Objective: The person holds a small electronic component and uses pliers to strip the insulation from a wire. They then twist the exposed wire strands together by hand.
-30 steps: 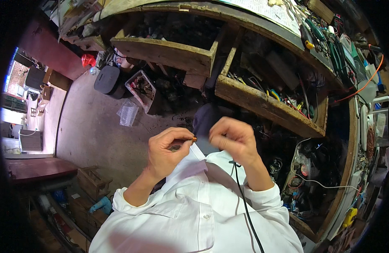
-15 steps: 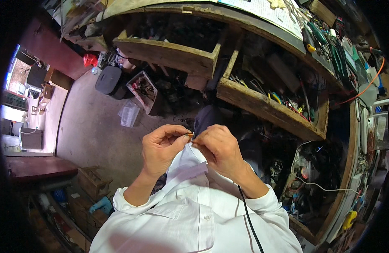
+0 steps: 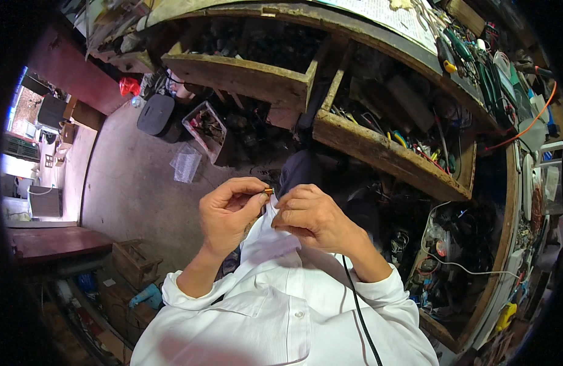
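In front of my white shirt (image 3: 275, 311), both hands are raised close together. My left hand (image 3: 226, 210) pinches a small orange-and-dark cylindrical piece (image 3: 268, 191) between thumb and forefinger; its exact kind is too small to tell. Just to the right of it, my right hand (image 3: 315, 216) has its fingers curled and pressed together. Whatever lies between those fingertips is hidden. A narrow gap separates the two hands, with pale shirt cloth behind it.
Two open wooden drawers (image 3: 385, 149) of a workbench stand beyond my hands, one full of tools. Pliers and screwdrivers (image 3: 458, 46) crowd the bench's right side. A bin (image 3: 208, 134) and a dark stool (image 3: 156, 114) are on the floor. A black cord (image 3: 357, 305) crosses my shirt.
My right hand has drawn slightly back from the small piece, its fingers curling more. The left hand has shifted a little left and up, still pinching the piece.
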`<state>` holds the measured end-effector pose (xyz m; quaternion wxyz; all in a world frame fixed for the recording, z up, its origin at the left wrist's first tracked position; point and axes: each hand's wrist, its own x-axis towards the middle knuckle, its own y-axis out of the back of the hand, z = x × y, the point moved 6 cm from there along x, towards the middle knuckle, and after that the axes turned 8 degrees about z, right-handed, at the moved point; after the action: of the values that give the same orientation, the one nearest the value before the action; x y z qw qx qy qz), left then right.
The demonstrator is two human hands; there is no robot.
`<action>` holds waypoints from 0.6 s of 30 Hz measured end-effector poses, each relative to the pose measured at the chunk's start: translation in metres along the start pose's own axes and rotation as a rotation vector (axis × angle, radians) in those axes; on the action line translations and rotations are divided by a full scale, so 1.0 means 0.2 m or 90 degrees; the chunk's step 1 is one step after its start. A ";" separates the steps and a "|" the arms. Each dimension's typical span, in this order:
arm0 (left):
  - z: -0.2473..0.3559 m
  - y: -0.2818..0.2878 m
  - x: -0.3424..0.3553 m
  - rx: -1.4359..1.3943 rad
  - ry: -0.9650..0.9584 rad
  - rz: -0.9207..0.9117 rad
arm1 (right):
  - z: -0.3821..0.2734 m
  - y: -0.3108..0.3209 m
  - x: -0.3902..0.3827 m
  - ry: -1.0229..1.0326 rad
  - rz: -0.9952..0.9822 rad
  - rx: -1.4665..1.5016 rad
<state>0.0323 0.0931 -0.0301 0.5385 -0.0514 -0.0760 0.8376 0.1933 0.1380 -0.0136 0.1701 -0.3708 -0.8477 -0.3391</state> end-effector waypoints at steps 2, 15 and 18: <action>0.05 -0.02 -0.01 0.193 -0.137 -0.021 | 0.01 0.04 0.03 -0.015 0.002 0.152; 0.02 0.03 0.02 -0.077 0.026 -0.031 | 0.16 -0.02 -0.07 -0.143 -0.120 -0.217; 0.02 0.03 0.00 0.010 0.012 0.003 | -0.01 0.07 0.06 -0.108 0.008 -0.396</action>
<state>0.0262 0.0901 -0.0274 0.5374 -0.0555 -0.0642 0.8391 0.1953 0.1493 0.0013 -0.0207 -0.4374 -0.7119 -0.5490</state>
